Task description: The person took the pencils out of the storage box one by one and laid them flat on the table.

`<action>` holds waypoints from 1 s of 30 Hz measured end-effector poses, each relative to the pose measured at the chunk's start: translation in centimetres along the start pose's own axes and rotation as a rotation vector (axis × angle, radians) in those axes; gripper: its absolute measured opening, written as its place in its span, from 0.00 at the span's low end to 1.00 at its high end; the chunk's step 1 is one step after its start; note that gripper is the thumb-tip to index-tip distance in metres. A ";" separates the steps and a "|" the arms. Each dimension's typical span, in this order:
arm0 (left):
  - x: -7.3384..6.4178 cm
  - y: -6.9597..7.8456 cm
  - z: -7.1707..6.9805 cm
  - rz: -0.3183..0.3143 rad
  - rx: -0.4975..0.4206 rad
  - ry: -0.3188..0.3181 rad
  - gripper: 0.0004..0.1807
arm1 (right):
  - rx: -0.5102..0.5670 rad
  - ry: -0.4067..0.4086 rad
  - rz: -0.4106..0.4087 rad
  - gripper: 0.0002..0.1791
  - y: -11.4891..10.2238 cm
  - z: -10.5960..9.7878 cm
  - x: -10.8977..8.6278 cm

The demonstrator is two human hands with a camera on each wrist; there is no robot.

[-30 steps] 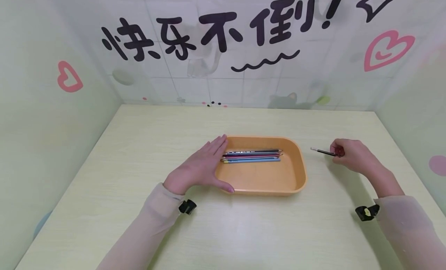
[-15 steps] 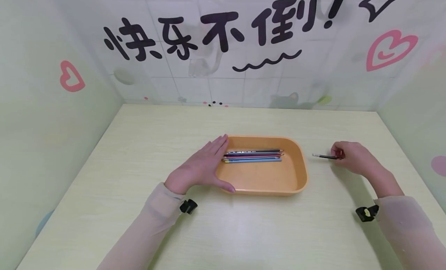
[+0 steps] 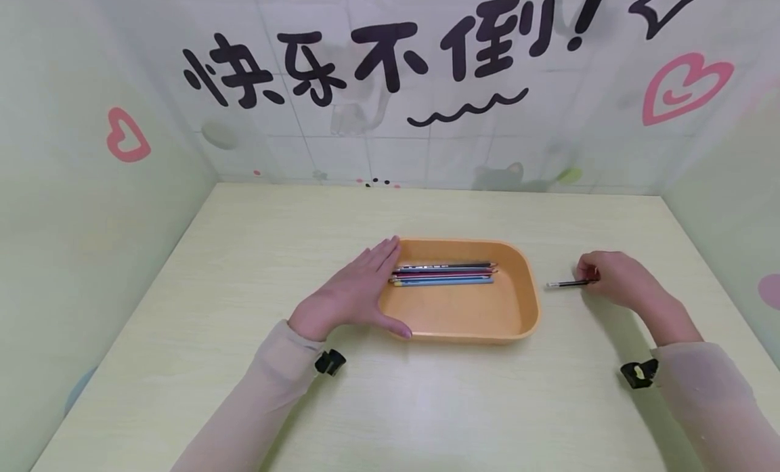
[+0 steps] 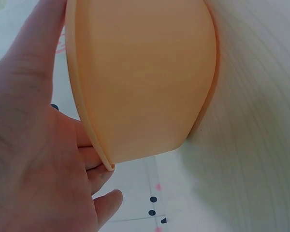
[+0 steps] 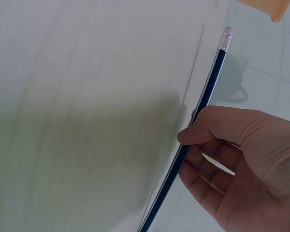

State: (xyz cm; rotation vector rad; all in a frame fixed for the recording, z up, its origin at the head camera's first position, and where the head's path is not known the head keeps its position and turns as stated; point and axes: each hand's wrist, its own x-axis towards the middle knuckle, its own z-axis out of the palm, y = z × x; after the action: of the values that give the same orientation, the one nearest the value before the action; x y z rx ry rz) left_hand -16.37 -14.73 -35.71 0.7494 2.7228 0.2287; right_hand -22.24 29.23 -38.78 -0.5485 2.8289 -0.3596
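An orange tray (image 3: 460,316) holds several pencils (image 3: 445,274), lying side by side toward its far wall. My left hand (image 3: 353,289) rests on the tray's left end, its fingers straight along the far corner and the thumb on the near rim. In the left wrist view the tray's outer wall (image 4: 145,77) fills the middle, beside the left hand (image 4: 43,159). To the right of the tray, my right hand (image 3: 618,279) pinches a dark pencil (image 5: 210,87) between thumb and fingers. The pencil's eraser end points left toward the tray; its other end is hidden in the head view.
A pale wooden tabletop (image 3: 426,404) lies under everything. Behind it stands a white wall (image 3: 390,147) with large black characters, and pale green side walls (image 3: 110,255) close off left and right. A black wrist mount (image 3: 640,374) sits at the right cuff.
My right hand has lowered slightly toward the table. The pencil's eraser end has swung nearer to me, so the pencil now lies almost level across the view. My left hand and the tray stay put.
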 end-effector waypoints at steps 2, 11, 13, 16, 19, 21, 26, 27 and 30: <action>0.0 0.0 0.0 0.000 -0.001 0.000 0.77 | -0.009 -0.002 -0.004 0.09 0.0 0.1 0.0; -0.1 0.0 0.1 -0.007 -0.003 0.004 0.77 | -0.034 -0.010 -0.008 0.10 -0.2 0.3 0.2; -0.1 0.0 0.1 -0.010 -0.005 0.002 0.77 | -0.039 -0.007 -0.008 0.10 -0.3 0.3 0.2; 0.0 0.0 0.1 -0.011 -0.008 0.002 0.77 | -0.046 -0.003 -0.008 0.10 -0.4 0.2 0.3; 0.0 0.1 0.1 -0.006 -0.011 0.006 0.77 | -0.053 -0.002 -0.009 0.10 -0.5 0.2 0.3; 0.0 0.0 0.1 0.000 -0.010 0.010 0.77 | -0.054 -0.003 -0.007 0.10 -0.6 0.1 0.3; 0.0 0.0 0.1 0.008 -0.005 0.016 0.77 | -0.055 -0.003 -0.003 0.11 -0.7 0.2 0.3; 0.0 0.0 0.1 0.008 -0.004 0.016 0.77 | -0.055 -0.002 -0.005 0.11 -0.7 0.2 0.3; -0.1 0.1 0.0 0.007 -0.007 0.013 0.77 | -0.054 -0.003 -0.009 0.11 -0.8 0.2 0.3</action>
State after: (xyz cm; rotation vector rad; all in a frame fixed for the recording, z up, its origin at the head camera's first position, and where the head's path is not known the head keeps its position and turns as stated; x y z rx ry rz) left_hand -16.25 -14.74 -35.70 0.7583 2.7307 0.2456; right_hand -22.18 28.41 -38.80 -0.5721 2.8412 -0.2850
